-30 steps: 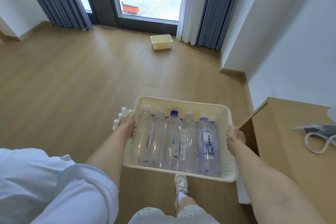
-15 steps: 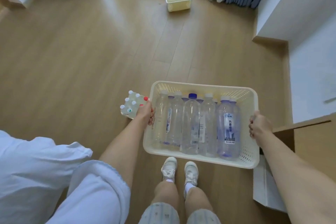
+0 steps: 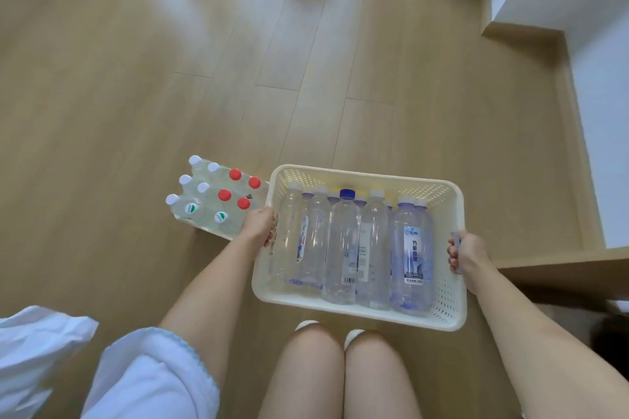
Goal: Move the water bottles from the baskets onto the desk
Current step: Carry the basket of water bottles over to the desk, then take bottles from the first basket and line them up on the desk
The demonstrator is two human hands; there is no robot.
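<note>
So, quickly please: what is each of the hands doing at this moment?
Left hand: grips the left rim of the cream perforated plastic basket of clear water bottles.
Right hand: grips the basket's right rim.

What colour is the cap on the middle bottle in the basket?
Dark blue cap, clearest in the head view.

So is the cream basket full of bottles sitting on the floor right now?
No, the basket is held up above the floor, with the left hand and the right hand each gripping a side rim.
</note>
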